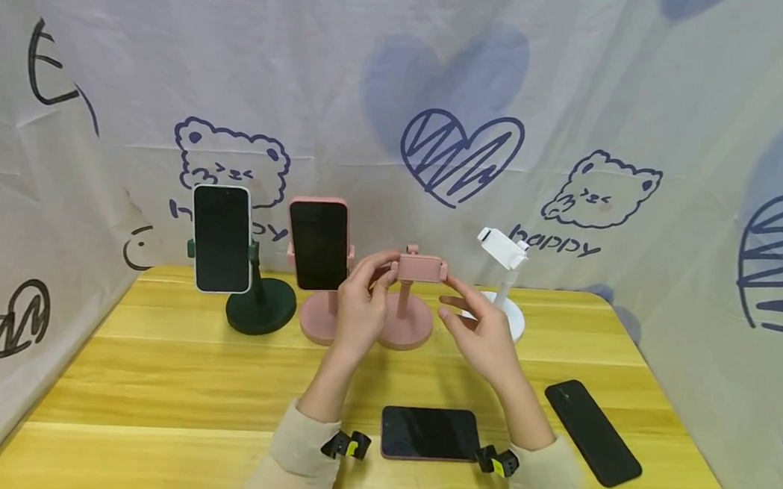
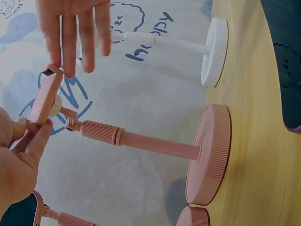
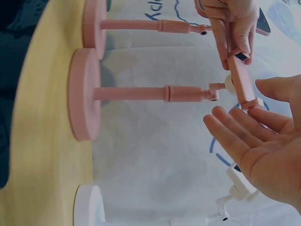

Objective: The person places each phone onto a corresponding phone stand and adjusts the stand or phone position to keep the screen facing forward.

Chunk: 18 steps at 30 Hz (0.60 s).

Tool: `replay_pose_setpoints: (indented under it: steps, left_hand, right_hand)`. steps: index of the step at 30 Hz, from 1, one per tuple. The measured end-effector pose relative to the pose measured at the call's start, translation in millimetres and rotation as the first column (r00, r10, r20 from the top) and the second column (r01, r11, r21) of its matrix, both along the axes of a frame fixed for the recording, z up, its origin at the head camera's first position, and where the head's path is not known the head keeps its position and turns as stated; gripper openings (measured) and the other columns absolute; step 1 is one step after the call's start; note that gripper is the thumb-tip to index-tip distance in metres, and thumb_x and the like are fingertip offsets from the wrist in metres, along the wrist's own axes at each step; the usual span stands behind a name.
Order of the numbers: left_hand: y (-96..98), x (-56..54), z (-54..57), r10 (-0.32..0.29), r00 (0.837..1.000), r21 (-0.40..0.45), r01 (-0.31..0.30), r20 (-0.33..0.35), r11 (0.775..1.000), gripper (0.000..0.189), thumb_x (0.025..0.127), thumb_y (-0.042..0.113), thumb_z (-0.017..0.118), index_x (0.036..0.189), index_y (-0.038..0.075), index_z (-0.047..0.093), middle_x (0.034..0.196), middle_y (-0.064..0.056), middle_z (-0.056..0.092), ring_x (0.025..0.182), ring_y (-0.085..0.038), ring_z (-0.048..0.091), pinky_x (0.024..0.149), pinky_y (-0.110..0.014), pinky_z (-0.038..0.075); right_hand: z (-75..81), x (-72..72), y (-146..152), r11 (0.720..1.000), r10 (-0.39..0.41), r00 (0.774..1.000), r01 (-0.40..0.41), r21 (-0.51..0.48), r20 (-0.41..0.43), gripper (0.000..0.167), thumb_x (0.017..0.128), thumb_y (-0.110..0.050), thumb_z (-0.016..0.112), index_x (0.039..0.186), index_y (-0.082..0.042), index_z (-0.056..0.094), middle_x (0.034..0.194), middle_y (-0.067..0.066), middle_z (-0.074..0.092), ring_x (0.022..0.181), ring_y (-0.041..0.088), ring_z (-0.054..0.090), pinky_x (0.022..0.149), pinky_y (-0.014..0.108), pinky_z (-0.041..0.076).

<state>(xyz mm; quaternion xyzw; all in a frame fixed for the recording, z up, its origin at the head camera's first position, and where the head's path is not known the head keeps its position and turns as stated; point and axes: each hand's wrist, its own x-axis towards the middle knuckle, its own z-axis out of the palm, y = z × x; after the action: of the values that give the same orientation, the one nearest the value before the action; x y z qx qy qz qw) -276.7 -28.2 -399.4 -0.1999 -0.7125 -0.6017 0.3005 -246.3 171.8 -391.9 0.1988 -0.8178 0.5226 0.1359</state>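
Note:
A pink phone stand [image 1: 403, 324], round-based with a ribbed post, stands upright on the table, its clamp [image 1: 420, 268] tilted up and holding no phone. At the clamp's left end my left hand [image 1: 364, 299] pinches the jaw between thumb and fingers, as the left wrist view shows at the clamp [image 2: 46, 99]. My right hand [image 1: 483, 332] is on the other side, fingers extended and palm turned up in the right wrist view, with the index fingertip at the clamp's right end [image 3: 254, 102]. The right thumb stays apart from it.
Left of it, a second pink stand holds a phone [image 1: 320, 244], and a dark green stand [image 1: 261, 307] holds another [image 1: 222, 238]. A white stand [image 1: 502, 249] is behind my right hand. Two phones lie on the table: one [image 1: 430, 434] between my forearms, a black one [image 1: 591, 434] at right.

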Motion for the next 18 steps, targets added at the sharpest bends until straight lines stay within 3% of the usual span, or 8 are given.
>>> replay_pose_setpoints:
  steps: [7, 11, 14, 18]
  left_hand:
    - [-0.2, 0.0, 0.0, 0.003, 1.000, -0.001, -0.003, 0.000, 1.000, 0.028, 0.102, 0.003, 0.063, 0.129, 0.002, 0.069, 0.128, -0.016, 0.068, 0.114, -0.030, 0.070, 0.092, -0.045, 0.061]
    - [-0.3, 0.2, -0.7, 0.006, 1.000, 0.001, -0.006, 0.002, 1.000, 0.027, 0.102, 0.002, 0.063, 0.128, 0.002, 0.070, 0.127, -0.016, 0.069, 0.113, -0.031, 0.071, 0.092, -0.044, 0.061]
    - [-0.6, 0.0, -1.4, 0.006, 1.000, -0.002, -0.006, 0.000, 1.000, 0.027, 0.102, 0.003, 0.063, 0.128, 0.002, 0.070, 0.128, -0.016, 0.069, 0.113, -0.031, 0.071, 0.091, -0.045, 0.061]
    - [-1.1, -0.1, -0.8, 0.005, 1.000, -0.003, -0.005, -0.007, 1.000, 0.027, 0.102, 0.004, 0.063, 0.128, 0.002, 0.070, 0.128, -0.016, 0.069, 0.113, -0.031, 0.070, 0.089, -0.046, 0.061]
  right_hand:
    - [-14.4, 8.6, 7, 0.990, 0.092, 0.994, -0.098, 0.103, 0.057, 0.047, 0.102, -0.006, 0.067, 0.147, -0.005, 0.057, 0.146, 0.014, 0.060, 0.124, 0.036, 0.065, 0.096, 0.049, 0.059]
    - [-21.1, 13.8, 7, 0.960, 0.187, 0.975, -0.208, 0.189, 0.124, 0.048, 0.101, -0.015, 0.071, 0.146, -0.007, 0.058, 0.146, 0.014, 0.060, 0.129, 0.036, 0.061, 0.099, 0.050, 0.057]
    - [-25.3, 16.2, 7, 0.906, 0.253, 0.952, -0.296, 0.303, 0.175, 0.057, 0.097, -0.027, 0.077, 0.147, -0.008, 0.058, 0.145, 0.013, 0.060, 0.129, 0.037, 0.059, 0.101, 0.052, 0.055]
    - [-29.0, 18.0, 5, 0.789, 0.289, 0.918, -0.389, 0.476, 0.271, 0.067, 0.087, -0.031, 0.084, 0.145, -0.007, 0.059, 0.143, 0.011, 0.059, 0.128, 0.034, 0.058, 0.105, 0.054, 0.051]
